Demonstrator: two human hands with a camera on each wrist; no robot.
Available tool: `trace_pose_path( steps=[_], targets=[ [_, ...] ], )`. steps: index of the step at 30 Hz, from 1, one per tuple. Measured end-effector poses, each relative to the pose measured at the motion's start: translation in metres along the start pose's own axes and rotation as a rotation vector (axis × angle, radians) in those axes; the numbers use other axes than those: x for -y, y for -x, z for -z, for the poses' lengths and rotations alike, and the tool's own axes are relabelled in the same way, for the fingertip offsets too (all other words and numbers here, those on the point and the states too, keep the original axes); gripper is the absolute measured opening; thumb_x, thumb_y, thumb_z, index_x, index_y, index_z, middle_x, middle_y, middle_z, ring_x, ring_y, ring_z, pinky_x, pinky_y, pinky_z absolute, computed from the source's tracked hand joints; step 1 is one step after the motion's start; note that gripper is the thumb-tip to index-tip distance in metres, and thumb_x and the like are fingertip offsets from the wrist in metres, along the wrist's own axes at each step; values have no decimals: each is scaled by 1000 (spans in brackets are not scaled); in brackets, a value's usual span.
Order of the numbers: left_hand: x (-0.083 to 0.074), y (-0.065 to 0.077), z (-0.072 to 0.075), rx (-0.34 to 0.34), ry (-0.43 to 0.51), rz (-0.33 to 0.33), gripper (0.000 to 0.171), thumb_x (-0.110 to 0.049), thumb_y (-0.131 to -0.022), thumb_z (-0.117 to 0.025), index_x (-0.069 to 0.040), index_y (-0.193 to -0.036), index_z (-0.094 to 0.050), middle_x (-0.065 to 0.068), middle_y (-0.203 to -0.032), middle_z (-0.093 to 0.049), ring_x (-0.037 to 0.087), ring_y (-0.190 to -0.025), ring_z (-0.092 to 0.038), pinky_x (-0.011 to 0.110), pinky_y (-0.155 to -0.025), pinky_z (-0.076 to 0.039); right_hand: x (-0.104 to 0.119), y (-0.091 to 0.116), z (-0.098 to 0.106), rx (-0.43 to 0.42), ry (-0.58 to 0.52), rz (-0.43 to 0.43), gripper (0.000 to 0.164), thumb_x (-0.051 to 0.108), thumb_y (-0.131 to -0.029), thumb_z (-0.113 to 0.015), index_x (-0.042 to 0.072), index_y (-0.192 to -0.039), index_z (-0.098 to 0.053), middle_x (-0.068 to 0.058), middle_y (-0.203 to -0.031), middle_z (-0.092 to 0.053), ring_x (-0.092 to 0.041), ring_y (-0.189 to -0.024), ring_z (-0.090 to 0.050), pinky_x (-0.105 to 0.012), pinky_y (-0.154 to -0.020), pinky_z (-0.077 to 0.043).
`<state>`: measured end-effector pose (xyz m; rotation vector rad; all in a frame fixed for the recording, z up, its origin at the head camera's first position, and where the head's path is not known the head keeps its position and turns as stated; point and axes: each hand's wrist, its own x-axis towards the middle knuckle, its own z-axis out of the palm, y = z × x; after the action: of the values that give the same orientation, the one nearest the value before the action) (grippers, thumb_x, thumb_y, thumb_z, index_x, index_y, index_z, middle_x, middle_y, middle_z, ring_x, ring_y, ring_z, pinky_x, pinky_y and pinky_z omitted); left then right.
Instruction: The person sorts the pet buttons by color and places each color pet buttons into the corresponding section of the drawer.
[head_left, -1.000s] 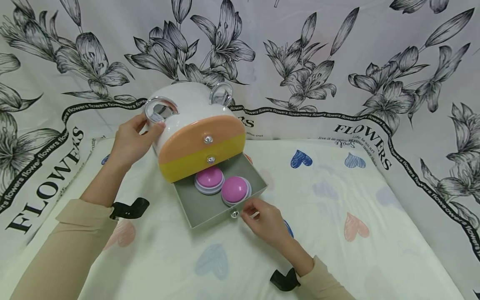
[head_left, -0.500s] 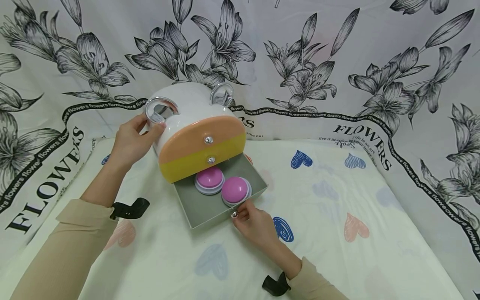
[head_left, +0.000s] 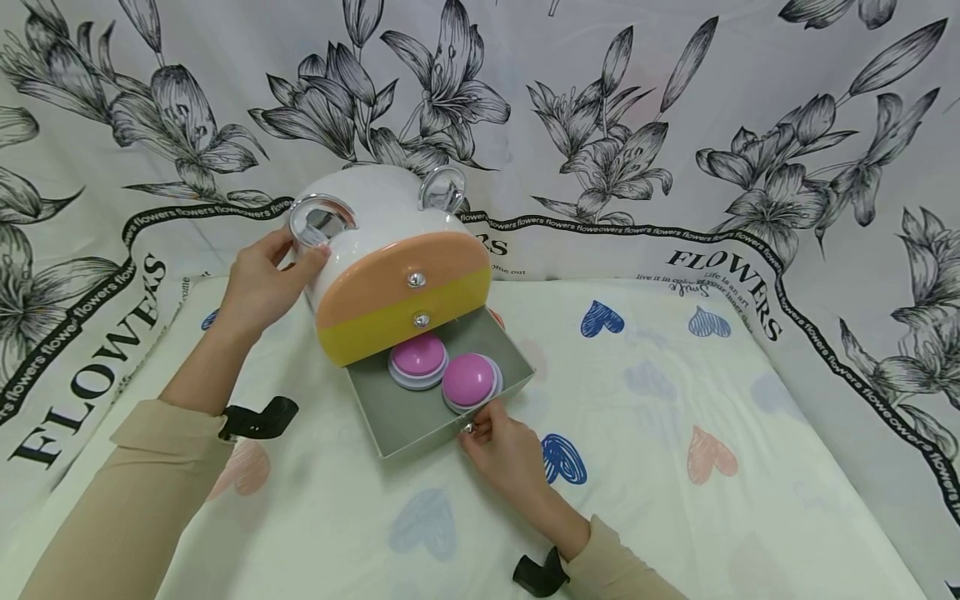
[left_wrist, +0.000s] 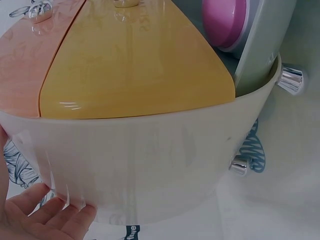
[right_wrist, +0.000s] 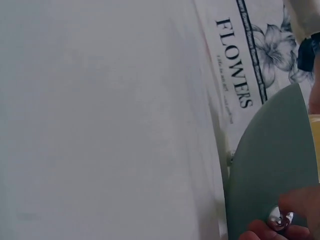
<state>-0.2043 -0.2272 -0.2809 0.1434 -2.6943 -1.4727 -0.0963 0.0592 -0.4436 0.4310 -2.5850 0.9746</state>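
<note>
A white rounded drawer box (head_left: 378, 204) with silver ear-like rings stands on the bedspread, its front tilted up toward me. Its orange drawer (head_left: 367, 283) and yellow drawer (head_left: 457, 300) are closed; the grey-green bottom drawer (head_left: 405, 425) is pulled out. Two pink domes on pale round bases lie inside, one pink dome (head_left: 417, 354) farther in and another pink dome (head_left: 468, 379) by the front wall. My left hand (head_left: 266, 279) grips the box's left side, thumb below the ring, fingers (left_wrist: 75, 222) along the wall. My right hand (head_left: 504, 446) pinches the bottom drawer's silver knob (right_wrist: 279, 219).
A pale bedspread (head_left: 637, 517) printed with hearts lies under the box. Behind it hangs a white cloth (head_left: 525, 75) with black flower drawings. Short silver feet (left_wrist: 292, 80) stick out from the box's underside.
My right hand has shifted left from beside the knob and taken hold of it. The left hand, the box and the open drawer look unmoved.
</note>
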Motion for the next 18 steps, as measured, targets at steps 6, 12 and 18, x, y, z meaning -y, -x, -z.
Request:
trace_pose_path(
  steps=[6,12,18],
  targets=[
    [0,0,0,-1,-2,1,77,-57,-85,-50,-18,-147,-26,1,-154,-15,20,-141,-14,45,-106,-33,2,-2,2,6,-12,-31,24,17,-73,-75,12,-83,-54,4,-69,-66,-5,-60,-62,-13,-52,-48],
    [0,0,0,-3,-8,6,77,-58,-85,-50,-19,-147,-26,0,-154,-15,21,-141,-14,46,-105,-34,3,-7,1,6,-21,-43,22,17,-73,-74,13,-82,-55,5,-68,-66,-4,-60,-62,-14,-51,-47],
    [-1,0,0,-2,-7,0,77,-58,-85,-50,-18,-146,-26,1,-154,-15,21,-141,-14,46,-105,-34,5,-17,-5,-2,-13,-42,22,19,-74,-74,14,-82,-54,6,-68,-66,-4,-59,-61,-13,-50,-45]
  ],
)
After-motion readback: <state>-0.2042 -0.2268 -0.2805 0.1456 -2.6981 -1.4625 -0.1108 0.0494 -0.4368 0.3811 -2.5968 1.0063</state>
